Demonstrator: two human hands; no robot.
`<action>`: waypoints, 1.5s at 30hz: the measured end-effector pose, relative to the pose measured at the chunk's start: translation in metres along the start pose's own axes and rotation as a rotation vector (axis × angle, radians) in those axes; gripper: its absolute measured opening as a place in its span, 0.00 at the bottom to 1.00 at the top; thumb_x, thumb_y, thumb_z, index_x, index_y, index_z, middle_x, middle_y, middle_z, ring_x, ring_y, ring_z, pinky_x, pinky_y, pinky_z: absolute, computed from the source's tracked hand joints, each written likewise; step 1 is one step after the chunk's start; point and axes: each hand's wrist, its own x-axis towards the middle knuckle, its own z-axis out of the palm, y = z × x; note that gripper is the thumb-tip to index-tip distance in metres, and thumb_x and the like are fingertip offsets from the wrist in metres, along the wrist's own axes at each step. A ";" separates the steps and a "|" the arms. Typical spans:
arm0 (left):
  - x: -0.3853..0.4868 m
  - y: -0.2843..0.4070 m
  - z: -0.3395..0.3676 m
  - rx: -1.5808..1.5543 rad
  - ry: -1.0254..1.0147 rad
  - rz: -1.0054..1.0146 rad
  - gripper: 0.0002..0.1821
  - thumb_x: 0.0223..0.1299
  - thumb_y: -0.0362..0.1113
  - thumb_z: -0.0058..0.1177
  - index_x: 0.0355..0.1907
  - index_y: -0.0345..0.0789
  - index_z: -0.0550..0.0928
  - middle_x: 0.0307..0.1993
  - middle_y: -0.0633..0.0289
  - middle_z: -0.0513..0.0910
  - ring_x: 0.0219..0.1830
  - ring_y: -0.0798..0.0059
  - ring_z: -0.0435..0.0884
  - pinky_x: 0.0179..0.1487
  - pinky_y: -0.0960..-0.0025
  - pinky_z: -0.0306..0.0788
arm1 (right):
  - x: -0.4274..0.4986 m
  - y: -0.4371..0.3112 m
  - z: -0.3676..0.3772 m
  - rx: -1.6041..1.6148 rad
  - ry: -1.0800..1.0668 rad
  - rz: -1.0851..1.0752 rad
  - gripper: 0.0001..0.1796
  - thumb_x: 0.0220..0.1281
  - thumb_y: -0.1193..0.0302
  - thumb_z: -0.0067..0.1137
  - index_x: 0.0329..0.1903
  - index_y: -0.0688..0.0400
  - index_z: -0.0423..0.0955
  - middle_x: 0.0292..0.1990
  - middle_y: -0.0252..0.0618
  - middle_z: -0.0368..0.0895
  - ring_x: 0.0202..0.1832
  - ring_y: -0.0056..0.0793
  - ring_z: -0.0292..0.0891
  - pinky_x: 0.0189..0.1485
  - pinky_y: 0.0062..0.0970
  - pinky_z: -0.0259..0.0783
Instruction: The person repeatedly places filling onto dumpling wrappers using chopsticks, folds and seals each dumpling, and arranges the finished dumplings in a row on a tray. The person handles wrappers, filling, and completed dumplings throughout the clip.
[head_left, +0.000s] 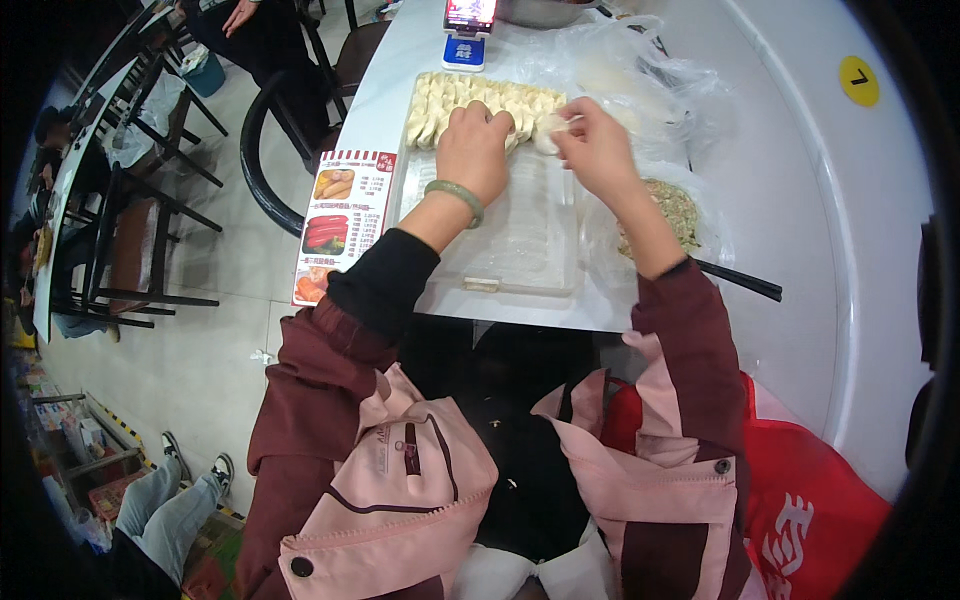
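Note:
Rows of pleated dumplings (427, 112) fill the far part of a clear plastic tray (517, 247), while its near part shows bare ridges. My left hand (474, 146), with a green bangle at the wrist, is over the dumplings with its fingers curled down; whether it grips one is hidden. At the tray's right edge, my right hand (596, 146) pinches a pale, round piece of dough, seemingly a dumpling wrapper (551, 135), slightly blurred. Below and right of that hand, minced green-flecked filling (667, 210) lies in a plastic bag, partly behind my forearm.
Black chopsticks (739, 280) stick out from the filling. Clear plastic bags (637, 82) lie behind my right hand. A phone (470, 16) rests on a blue-and-white stand (463, 54) beyond the tray. A printed menu (346, 225) overhangs the left table edge. A metal bowl (544, 11) stands far back.

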 end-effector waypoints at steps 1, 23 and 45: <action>0.003 -0.002 0.010 0.051 -0.011 -0.018 0.14 0.44 0.24 0.57 0.37 0.39 0.79 0.37 0.56 0.75 0.43 0.56 0.74 0.43 0.59 0.72 | 0.011 0.009 0.007 -0.062 -0.048 -0.011 0.13 0.53 0.76 0.60 0.42 0.64 0.72 0.28 0.47 0.81 0.29 0.33 0.80 0.32 0.30 0.74; 0.000 -0.012 0.033 0.044 0.039 -0.022 0.07 0.44 0.26 0.55 0.29 0.37 0.77 0.34 0.57 0.73 0.41 0.57 0.72 0.42 0.60 0.70 | 0.033 0.017 0.045 -0.664 -0.218 -0.236 0.07 0.54 0.75 0.55 0.34 0.65 0.73 0.30 0.57 0.81 0.36 0.53 0.80 0.40 0.43 0.75; -0.023 0.194 -0.204 -0.281 0.041 0.938 0.10 0.52 0.37 0.51 0.37 0.37 0.77 0.28 0.65 0.74 0.29 0.72 0.74 0.30 0.70 0.67 | 0.149 0.082 -0.092 -0.972 0.084 -0.128 0.13 0.53 0.78 0.47 0.39 0.66 0.79 0.39 0.58 0.80 0.44 0.56 0.77 0.49 0.44 0.72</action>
